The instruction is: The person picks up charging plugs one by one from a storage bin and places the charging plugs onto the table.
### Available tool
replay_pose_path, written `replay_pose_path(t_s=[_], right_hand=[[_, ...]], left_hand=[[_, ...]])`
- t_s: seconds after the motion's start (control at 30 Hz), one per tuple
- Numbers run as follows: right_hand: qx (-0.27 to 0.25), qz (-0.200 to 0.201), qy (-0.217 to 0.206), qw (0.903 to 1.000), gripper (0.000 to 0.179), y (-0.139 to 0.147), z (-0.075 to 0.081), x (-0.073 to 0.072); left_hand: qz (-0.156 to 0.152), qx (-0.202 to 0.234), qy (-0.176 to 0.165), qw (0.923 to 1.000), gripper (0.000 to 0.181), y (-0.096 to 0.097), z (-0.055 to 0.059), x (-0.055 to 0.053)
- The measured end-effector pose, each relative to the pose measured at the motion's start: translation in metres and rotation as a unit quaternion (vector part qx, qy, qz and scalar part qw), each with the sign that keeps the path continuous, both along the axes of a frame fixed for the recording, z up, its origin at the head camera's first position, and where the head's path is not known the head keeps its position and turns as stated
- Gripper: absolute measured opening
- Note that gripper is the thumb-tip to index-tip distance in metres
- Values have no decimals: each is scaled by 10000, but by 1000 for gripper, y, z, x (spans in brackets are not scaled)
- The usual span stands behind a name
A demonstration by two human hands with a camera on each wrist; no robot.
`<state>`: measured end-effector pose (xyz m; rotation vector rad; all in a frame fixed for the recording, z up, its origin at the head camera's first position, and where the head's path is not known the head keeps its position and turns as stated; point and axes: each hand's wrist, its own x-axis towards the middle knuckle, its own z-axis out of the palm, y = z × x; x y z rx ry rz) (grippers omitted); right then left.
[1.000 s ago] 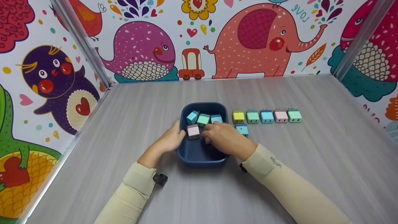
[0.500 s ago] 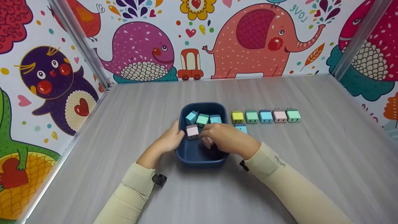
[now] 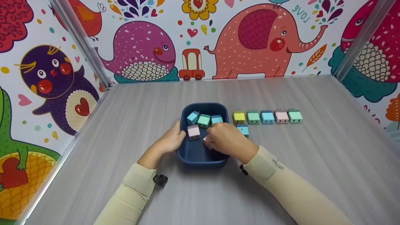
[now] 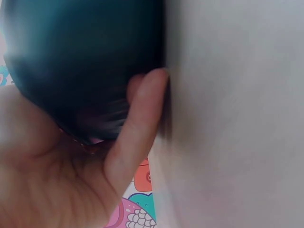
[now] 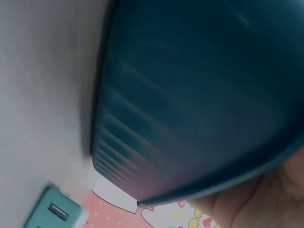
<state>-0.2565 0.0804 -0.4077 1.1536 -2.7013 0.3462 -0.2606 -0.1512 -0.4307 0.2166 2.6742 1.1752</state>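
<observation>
A dark blue plastic bin (image 3: 203,163) stands on the table, with several small two-tone charger plugs inside. My left hand (image 3: 170,139) holds the bin's left side; in the left wrist view one finger (image 4: 140,123) lies along the outer wall. My right hand (image 3: 229,139) reaches over the right rim and pinches a pink charger plug (image 3: 206,140), mostly hidden by the fingers. Near it in the bin lie another pink plug (image 3: 193,132), a green plug (image 3: 204,120) and two blue plugs, one at the left (image 3: 193,117) and one partly covered by the hand (image 3: 216,119).
Right of the bin runs a row of plugs: yellow (image 3: 239,117), green (image 3: 253,117), blue (image 3: 267,117), pink (image 3: 281,116) and another green (image 3: 295,116). Below the yellow one sits a blue plug (image 3: 242,131), close to my right wrist. Printed cartoon panels (image 3: 256,43) wall the table's back and sides.
My right hand shifts slightly inside the bin and turns the pink plug in its fingers. The left hand and the bin stay in place.
</observation>
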Motion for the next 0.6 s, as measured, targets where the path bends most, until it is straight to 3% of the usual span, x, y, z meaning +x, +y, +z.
replay_pose_path(t_s=[0.17, 0.6], right_hand=[[-38, 87, -28, 10000, 13, -1, -1, -1], [537, 332, -274, 9976, 22, -2, 2, 0]], left_hand=[[-18, -32, 39, 10000, 52, 0, 0, 0], [-84, 4, 91, 9999, 50, -1, -1, 0]])
